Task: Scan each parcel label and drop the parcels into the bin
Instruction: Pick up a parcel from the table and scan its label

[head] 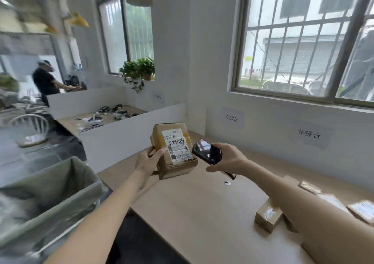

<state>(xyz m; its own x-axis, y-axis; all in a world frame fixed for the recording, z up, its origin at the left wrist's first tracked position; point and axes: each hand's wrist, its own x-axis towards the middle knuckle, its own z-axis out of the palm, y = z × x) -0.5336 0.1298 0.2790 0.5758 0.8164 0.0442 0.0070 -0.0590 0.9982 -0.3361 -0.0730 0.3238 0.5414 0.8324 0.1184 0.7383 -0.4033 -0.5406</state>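
Wooden table (202, 209) | left hand (149, 162) parcel (174, 150) (label up) | right hand (228, 158) scanner (206, 151)

the left hand (149, 161) is covering the near left corner of the parcel (174, 150), and its fingers are hiding behind the box. the printed text on the label (178, 146) is showing too small to read. the right hand (228, 158) is concealing the lower body of the scanner (206, 151). the right forearm (299, 207) is overlapping the parcels on the table (269, 217), which the right edge is cutting off. the bin (50, 199) is appearing blurred, running off the left edge, its contents indistinct. the person in the background (45, 80) is appearing blurred.
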